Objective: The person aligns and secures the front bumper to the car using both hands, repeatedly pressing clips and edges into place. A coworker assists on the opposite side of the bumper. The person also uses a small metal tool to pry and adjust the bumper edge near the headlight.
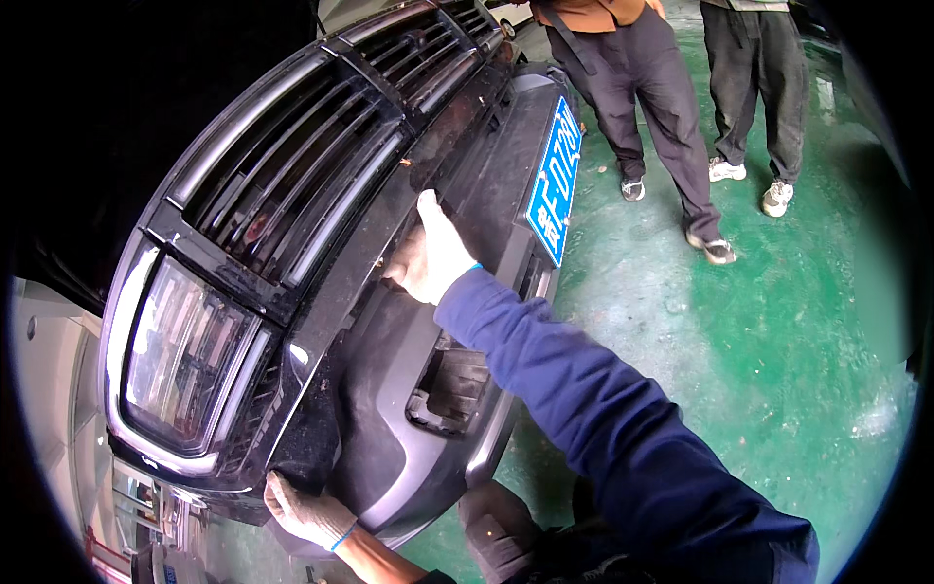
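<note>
low in the frame, left of centre, the left hand (309, 514) in a worn whitish glove w/ a blue cuff grips the bottom edge of the dark front bumper (389, 389), fingers curled up onto it – clamped on, not loose. centre of the frame, the right hand (430, 255), same kind of glove, blue sleeve behind it, presses on the bumper's upper edge just under the grille (292, 165); fingers reach up into the seam betw. bumper and grille, but whether they hook round the edge or just lie flat on it i can't tell.

bumper runs diagonally from lower left to upper centre of the frame, still lying against the car's nose. left side of the frame – the headlight (180, 355), clear lens w/ a chrome surround, sits right beside the bumper corner the left hand holds. a rectangular opening in the bumper shows just below the right forearm. blue licence plate (555, 180) sits on the bumper, upper centre, beyond the right hand.

right half of the frame is green painted floor (778, 341), scuffed and patchy. top of the frame, two other ppl stand on it, only legs visible: dark trousers (642, 88), light sneakers (776, 198), well apart from both hands.
</note>
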A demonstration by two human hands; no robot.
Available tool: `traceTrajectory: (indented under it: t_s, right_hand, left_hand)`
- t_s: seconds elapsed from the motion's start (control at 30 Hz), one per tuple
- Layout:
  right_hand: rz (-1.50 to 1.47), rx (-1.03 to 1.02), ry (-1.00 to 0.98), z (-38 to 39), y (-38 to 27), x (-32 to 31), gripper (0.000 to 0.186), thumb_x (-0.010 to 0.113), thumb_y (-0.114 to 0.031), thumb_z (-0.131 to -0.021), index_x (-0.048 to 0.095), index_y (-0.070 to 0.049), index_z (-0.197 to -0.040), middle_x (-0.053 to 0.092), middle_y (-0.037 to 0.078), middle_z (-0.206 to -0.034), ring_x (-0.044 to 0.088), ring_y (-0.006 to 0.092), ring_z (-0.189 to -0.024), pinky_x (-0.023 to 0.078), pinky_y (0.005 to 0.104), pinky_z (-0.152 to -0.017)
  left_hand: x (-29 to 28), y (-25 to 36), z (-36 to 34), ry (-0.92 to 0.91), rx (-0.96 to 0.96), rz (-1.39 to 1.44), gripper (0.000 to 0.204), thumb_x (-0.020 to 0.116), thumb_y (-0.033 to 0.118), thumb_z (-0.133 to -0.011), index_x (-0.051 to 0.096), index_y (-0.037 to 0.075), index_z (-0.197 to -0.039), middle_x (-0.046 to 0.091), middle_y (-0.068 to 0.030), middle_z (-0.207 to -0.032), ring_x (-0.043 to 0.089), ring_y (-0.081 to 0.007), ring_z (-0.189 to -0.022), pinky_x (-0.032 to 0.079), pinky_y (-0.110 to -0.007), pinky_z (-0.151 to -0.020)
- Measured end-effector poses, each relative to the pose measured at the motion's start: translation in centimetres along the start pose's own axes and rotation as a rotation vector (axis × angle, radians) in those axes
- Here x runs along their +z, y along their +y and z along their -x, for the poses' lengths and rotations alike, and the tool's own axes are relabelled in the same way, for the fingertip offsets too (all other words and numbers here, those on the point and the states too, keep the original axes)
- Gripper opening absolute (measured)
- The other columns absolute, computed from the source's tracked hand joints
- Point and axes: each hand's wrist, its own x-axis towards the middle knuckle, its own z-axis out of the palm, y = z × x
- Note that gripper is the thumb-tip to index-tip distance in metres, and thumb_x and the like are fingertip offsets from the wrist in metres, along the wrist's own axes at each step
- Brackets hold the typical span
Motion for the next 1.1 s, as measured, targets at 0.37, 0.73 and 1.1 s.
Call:
traceTrajectory:
  t_s: [0.37,0.73,1.1]
  right_hand:
    - [0.098,-0.139,0.355,-0.6,0.9,1.2,0.052,0.066,-0.064,-0.091,0.059,-0.014,-0.101,0.055,0.003,-0.073,0.050,0.0141,-0.051,0.040,0.0335,-0.047]
    - [0.067,-0.147,0.212,-1.2,0.0,-0.8,0.066,0.058,-0.066,-0.094,0.057,-0.007,-0.124,0.068,0.014,-0.101,0.069,0.0281,-0.077,0.059,0.0403,-0.059]
    - [-0.156,-0.244,0.095,-5.1,-5.2,-2.9,0.029,0.058,-0.037,-0.103,0.060,-0.008,-0.100,0.066,0.012,-0.103,0.062,0.0300,-0.096,0.052,0.0425,-0.090]
  left_hand:
    - [0.0,-0.6,-0.4,-0.036,0.040,-0.007,0.029,0.071,0.023,-0.094,0.065,-0.001,-0.109,0.066,-0.0129,-0.110,0.060,-0.0229,-0.103,0.044,-0.039,-0.098]
    - [-0.9,-0.2,0.4,0.000,0.043,-0.212,0.030,0.060,0.010,-0.096,0.062,-0.006,-0.121,0.061,-0.0172,-0.124,0.058,-0.0259,-0.116,0.042,-0.039,-0.108]
    - [-2.1,-0.8,-0.7,-0.158,0.579,-0.833,0.033,0.059,0.009,-0.096,0.063,-0.009,-0.124,0.061,-0.0216,-0.127,0.060,-0.0317,-0.118,0.045,-0.041,-0.107]
